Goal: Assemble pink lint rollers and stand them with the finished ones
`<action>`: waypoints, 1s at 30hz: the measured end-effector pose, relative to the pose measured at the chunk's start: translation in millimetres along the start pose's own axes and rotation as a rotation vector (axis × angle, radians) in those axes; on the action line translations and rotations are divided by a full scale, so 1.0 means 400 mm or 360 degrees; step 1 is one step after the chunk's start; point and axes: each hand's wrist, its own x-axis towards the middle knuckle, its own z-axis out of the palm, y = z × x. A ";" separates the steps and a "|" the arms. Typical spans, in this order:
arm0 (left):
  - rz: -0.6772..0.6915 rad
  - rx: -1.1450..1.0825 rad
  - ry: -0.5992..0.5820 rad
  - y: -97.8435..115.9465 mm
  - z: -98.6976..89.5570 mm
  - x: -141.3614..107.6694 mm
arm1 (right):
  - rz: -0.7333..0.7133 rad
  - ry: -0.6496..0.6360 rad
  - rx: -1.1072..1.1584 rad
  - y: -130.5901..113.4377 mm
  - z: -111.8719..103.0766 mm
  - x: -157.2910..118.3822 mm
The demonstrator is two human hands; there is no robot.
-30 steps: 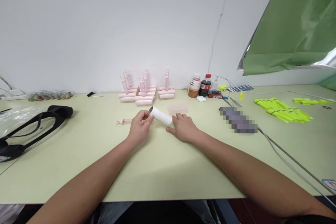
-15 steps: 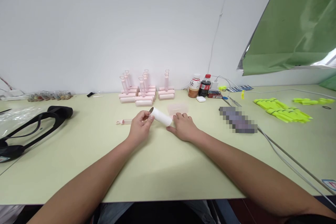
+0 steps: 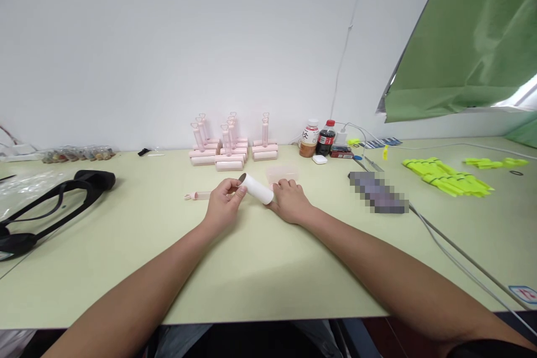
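Observation:
A white paper roll [image 3: 257, 189], like a lint roller refill, is held tilted above the table, its hollow end toward the upper left. The thumb and fingers of my left hand [image 3: 225, 201] pinch that open end. My right hand [image 3: 290, 201] is closed at the lower right end, its thumb under the roll; a bit of pink shows at its fingertips, but what it grips is mostly hidden. Behind it lies a translucent pink cover [image 3: 283, 172]. A pink handle [image 3: 197, 196] lies left of my left hand, partly covered by it.
Several pink lint rollers [image 3: 229, 159] with upright handles stand along the wall. Right of them are a drink bottle [image 3: 309, 139], a cola bottle [image 3: 325, 139] and a white case [image 3: 319, 160]. A blurred dark object [image 3: 377, 193], cables and yellow bands [image 3: 448, 178] lie right; a black headset [image 3: 59, 207] left.
The roll's lower right end has come slightly closer to my right hand, whose thumb is now more hidden behind it. My left hand stays at the open end. The view has shifted slightly.

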 end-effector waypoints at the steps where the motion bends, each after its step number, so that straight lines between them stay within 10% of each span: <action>1: 0.0000 -0.0002 -0.0002 0.000 0.000 0.000 | -0.0007 -0.0001 0.0006 0.001 0.000 0.000; 30: 0.0023 -0.0036 0.0006 -0.011 0.003 -0.001 | 0.0097 0.0174 0.0099 0.088 -0.002 0.023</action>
